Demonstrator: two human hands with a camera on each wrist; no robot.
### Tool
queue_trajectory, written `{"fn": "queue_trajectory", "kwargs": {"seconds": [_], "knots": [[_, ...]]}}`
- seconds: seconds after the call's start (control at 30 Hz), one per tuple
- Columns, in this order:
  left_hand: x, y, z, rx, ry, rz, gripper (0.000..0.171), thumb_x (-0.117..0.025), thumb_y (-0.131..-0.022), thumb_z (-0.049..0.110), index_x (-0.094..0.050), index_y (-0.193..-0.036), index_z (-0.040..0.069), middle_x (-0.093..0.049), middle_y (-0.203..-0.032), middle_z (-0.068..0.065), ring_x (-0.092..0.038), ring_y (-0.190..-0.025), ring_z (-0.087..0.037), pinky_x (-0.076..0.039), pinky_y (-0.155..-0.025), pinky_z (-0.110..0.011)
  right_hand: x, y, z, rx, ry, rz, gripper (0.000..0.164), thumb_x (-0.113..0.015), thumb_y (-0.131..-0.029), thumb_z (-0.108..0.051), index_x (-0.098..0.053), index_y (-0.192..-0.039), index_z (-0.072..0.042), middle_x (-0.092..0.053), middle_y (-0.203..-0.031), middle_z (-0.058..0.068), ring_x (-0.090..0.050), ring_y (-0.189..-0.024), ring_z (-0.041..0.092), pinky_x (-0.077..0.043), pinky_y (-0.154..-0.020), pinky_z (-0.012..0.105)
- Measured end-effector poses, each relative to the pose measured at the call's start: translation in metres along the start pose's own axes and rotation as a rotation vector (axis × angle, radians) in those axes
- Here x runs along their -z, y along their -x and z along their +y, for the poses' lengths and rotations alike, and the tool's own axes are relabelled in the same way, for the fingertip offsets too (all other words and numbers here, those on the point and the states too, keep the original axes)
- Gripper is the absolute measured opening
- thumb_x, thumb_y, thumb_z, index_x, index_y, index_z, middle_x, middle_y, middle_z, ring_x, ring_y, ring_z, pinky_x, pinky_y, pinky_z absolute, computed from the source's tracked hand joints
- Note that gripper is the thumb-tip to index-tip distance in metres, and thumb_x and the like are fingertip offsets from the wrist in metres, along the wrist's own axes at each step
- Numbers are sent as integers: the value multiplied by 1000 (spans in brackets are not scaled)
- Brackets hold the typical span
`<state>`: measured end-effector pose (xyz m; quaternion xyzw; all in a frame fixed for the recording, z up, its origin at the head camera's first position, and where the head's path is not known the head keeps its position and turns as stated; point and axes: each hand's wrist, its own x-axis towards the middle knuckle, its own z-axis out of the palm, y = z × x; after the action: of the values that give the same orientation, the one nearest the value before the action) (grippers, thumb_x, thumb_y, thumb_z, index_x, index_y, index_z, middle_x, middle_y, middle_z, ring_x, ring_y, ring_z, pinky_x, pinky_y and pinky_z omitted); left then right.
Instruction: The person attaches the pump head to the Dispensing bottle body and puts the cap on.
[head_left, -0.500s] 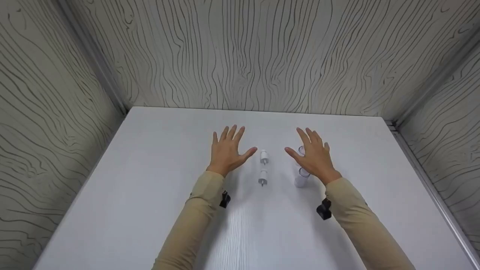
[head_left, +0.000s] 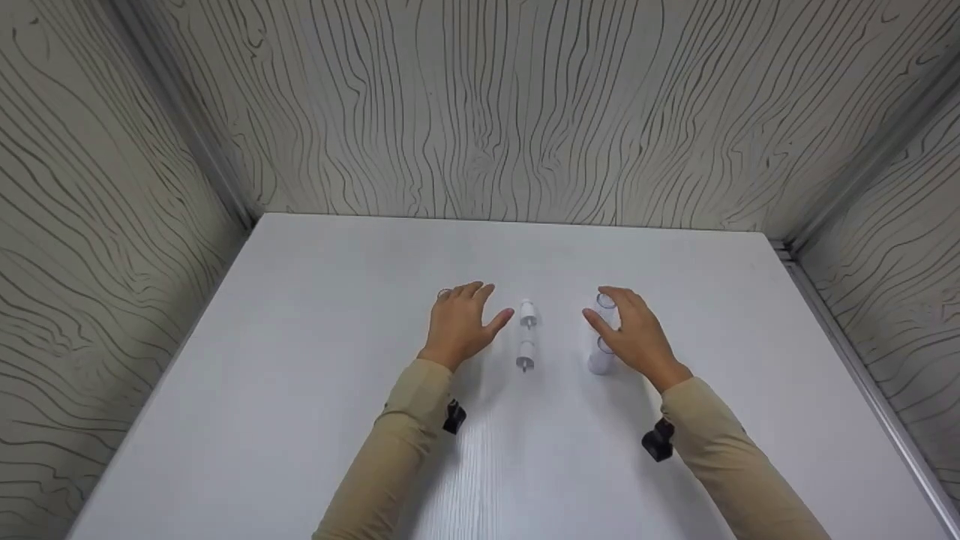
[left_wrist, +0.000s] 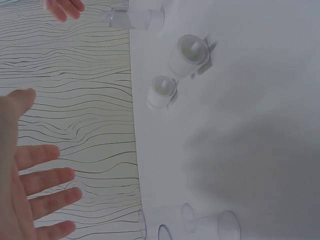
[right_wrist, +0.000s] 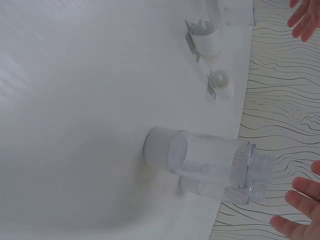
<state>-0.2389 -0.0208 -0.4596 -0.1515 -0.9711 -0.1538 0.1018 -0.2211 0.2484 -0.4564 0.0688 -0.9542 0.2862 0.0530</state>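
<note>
My left hand (head_left: pixel 459 322) hovers with spread, slightly bent fingers at the left. Beneath it, clear cups (left_wrist: pixel 229 227) show in the left wrist view, mostly hidden from the head view. Two white cap-like pieces, each with a short stem in its open end, lie between the hands: a nearer one (head_left: pixel 526 354) and a farther one (head_left: pixel 528 312). At the right stand two clear bottles with threaded necks, the nearer bottle (right_wrist: pixel 210 157) in front of the farther bottle (right_wrist: pixel 189 185). My right hand (head_left: pixel 637 337) arches over them, fingers loosely bent, apart from the necks in the right wrist view.
A white table (head_left: pixel 300 420) lies under everything. Wood-grain panels stand behind it, like the back wall (head_left: pixel 480 112), and at both sides. A dark wrist camera (head_left: pixel 658 441) hangs under the right sleeve, another (head_left: pixel 454 417) under the left.
Both hands have come down and back toward me, their fingers bending more. The right hand has shifted slightly right, uncovering more of the bottles. The white pieces and bottles stay in place.
</note>
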Motion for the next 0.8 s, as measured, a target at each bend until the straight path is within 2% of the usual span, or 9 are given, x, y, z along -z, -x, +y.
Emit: {"fn": "queue_trajectory", "kwargs": {"seconds": [0.27, 0.47, 0.57, 0.7, 0.8], "knots": [[-9, 6, 5, -28, -1, 33, 54, -49, -95, 53, -62, -127, 11, -67, -125, -8, -65, -115, -25, -54, -98, -43, -7, 5, 7, 22, -48, 7, 58, -56, -96, -39, -47, -137, 1, -50, -141, 23, -44, -135, 41, -36, -113, 58], [-16, 11, 5, -71, 26, 52, 46, -52, -96, 48, -68, -118, 10, -72, -115, -8, -69, -105, -24, -58, -90, -39, -13, 8, 16, 27, -142, -2, 53, -63, -93, -29, -51, -133, 3, -55, -134, 24, -51, -127, 41, -43, -106, 58], [-17, 14, 5, -89, 74, 6, 44, -53, -96, 45, -69, -116, 9, -73, -113, -9, -70, -102, -24, -59, -89, -37, -15, 9, 20, 13, -177, -23, 52, -66, -91, -28, -51, -131, 3, -56, -132, 24, -52, -124, 40, -46, -104, 57], [-21, 16, 4, -97, 138, -105, 43, -53, -97, 44, -68, -118, 10, -72, -116, -8, -70, -105, -22, -58, -92, -35, -18, 10, 25, -8, -208, -49, 52, -68, -90, -29, -52, -129, 2, -57, -131, 24, -53, -124, 39, -46, -105, 55], [-24, 17, 3, -92, 173, -163, 42, -52, -97, 43, -68, -119, 11, -72, -118, -7, -69, -106, -20, -57, -94, -34, -19, 11, 29, -25, -221, -68, 55, -70, -88, -30, -52, -129, 1, -58, -131, 23, -54, -124, 38, -47, -105, 54]]}}
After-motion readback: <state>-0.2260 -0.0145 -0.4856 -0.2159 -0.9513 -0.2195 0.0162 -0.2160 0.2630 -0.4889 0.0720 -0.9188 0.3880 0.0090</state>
